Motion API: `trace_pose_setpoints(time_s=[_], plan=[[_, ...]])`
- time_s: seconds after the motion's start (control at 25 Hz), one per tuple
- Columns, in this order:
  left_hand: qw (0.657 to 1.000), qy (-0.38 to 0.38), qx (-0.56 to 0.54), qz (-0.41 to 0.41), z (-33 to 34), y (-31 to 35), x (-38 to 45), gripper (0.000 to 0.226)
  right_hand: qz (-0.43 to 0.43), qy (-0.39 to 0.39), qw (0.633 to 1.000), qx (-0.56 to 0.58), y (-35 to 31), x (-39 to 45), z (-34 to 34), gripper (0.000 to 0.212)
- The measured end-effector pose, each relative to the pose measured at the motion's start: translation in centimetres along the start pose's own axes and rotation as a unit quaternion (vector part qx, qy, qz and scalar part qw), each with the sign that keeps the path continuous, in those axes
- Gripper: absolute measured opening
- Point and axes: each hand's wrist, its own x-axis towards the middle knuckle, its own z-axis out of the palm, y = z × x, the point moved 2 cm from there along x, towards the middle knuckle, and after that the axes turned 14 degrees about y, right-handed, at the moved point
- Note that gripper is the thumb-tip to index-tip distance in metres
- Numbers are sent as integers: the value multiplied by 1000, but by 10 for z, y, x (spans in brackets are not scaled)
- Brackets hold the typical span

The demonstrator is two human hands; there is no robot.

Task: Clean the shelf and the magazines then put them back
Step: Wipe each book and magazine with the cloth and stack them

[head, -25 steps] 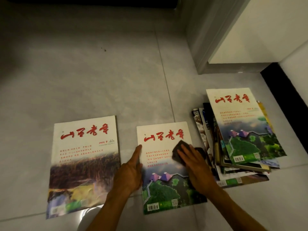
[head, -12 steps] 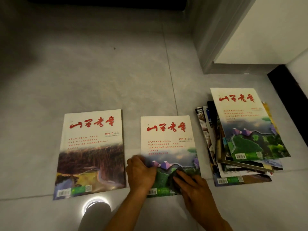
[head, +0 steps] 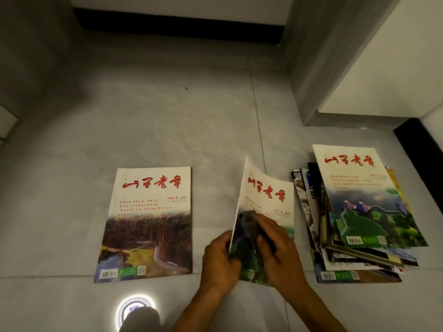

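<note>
This looks like a room in a home. The floor is made of big, smooth, pale grey tiles [head: 167, 121] with thin lines between them. A white wall with a black strip along its bottom [head: 177, 22] stands at the far side. At the far right is a grey door frame [head: 311, 75]. Paper magazines with red writing [head: 148, 224] lie on the floor.

Two loose magazines [head: 148, 224], one stack [head: 359, 224]

middle magazine [head: 266, 195] tilted up off floor; forest-cover magazine [head: 146, 224] flat; stack [head: 359, 212] right.
</note>
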Motion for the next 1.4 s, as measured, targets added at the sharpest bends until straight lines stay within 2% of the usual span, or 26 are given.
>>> trace_pose_setpoints(time_s=[0.04, 0.08, 0.12, 0.2, 0.24, 0.28, 0.4, 0.52, 0.64, 0.76, 0.84, 0.92, 1.04, 1.12, 1.2, 1.24, 1.28, 1.32, 1.36, 1.4], plan=[[998, 46, -14, 42, -7, 10, 3, 30, -139, -32, 989, -44, -18, 11, -1, 38], [992, 87, -33, 89, -14, 18, 7, 29, -273, -60, 954, -112, -31, 20, 0, 41], [984, 122, -47, 117, -20, 25, 10, 30, -366, -84, 910, -176, -42, 29, 0, 45], [977, 144, -110, 110, -34, 50, 10, 31, -426, -99, 864, -249, -43, 57, -7, 60], [975, 129, -157, 94, -40, 60, 10, 30, -418, -97, 861, -273, -37, 75, -13, 68], [970, 118, -194, 83, -44, 69, 9, 28, -382, -98, 872, -289, -31, 93, -23, 73], [962, 121, -229, 87, -52, 77, 8, 23, -247, -95, 938, -225, -25, 114, -34, 72], [966, 113, -226, 48, -62, 65, 13, 23, -276, -83, 941, -178, -36, 96, -31, 54], [987, 27, -150, 55, -62, 56, 13, 25, -210, -78, 964, -145, -45, 97, -48, 40], [988, 50, -124, 80, -55, 55, 11, 19, -265, -70, 944, -182, -64, 76, -28, 42], [988, 54, -116, 83, -53, 61, 7, 21, -298, -105, 929, -192, -76, 60, -12, 50], [987, 55, -115, 101, -57, 68, 5, 27, -296, -124, 931, -172, -76, 68, -21, 54], [980, 69, -129, 132, -69, 72, 8, 30, -280, -96, 936, -189, -45, 97, -58, 49], [979, 80, -128, 135, -74, 73, 13, 30, -202, -70, 947, -241, -20, 120, -85, 40], [978, 104, -125, 132, -76, 75, 18, 28, -52, 0, 965, -258, 3, 131, -101, 46], [975, 128, -125, 131, -76, 77, 18, 27, 49, 58, 976, -205, 11, 130, -104, 43], [971, 148, -130, 138, -75, 79, 18, 25, 148, 126, 976, -98, 11, 125, -103, 35], [965, 155, -141, 156, -73, 81, 19, 23, 253, 177, 949, 57, 8, 114, -95, 32], [959, 156, -149, 187, -70, 83, 17, 23, 343, 184, 896, 213, -2, 101, -82, 34], [950, 150, -132, 241, -65, 82, 16, 24, 403, 155, 829, 356, -18, 87, -68, 31]])
